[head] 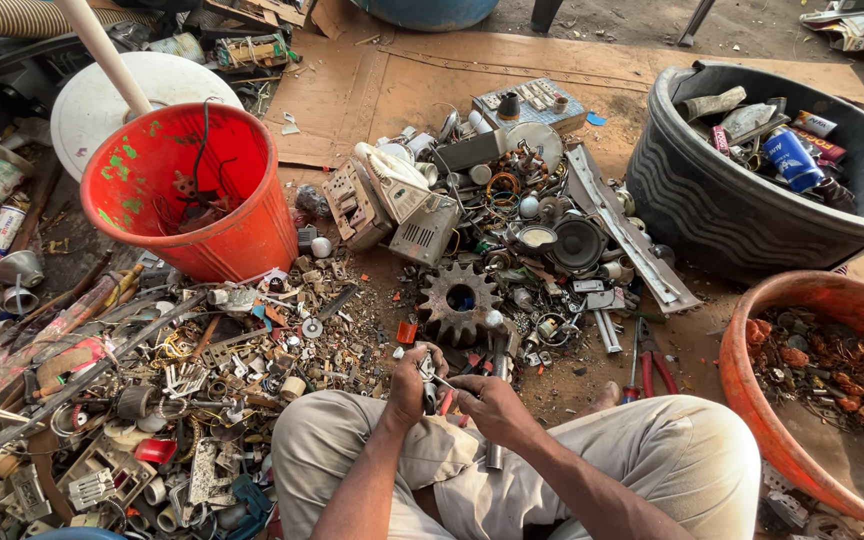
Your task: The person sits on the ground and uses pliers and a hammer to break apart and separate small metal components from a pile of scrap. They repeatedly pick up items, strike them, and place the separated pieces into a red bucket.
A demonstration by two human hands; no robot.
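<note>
I sit on the ground with my knees spread, both hands together in front of me. My left hand (413, 380) grips a small metal piece (430, 372), and my right hand (489, 400) closes on the same piece from the other side, beside a red-handled tool (445, 402) whose hold I cannot make out. A metal rod (497, 400) runs down under my right hand. Just beyond my hands lies a large rusty gear (459, 298) in a heap of scrap parts.
A red bucket (232, 240) with wires stands at the left. To the right are a black tub (712, 210) of cans and scrap and an orange basin (752, 400) of rusty bits. Red-handled pliers (649, 365) lie near my right knee. Cardboard (372, 90) covers the ground behind.
</note>
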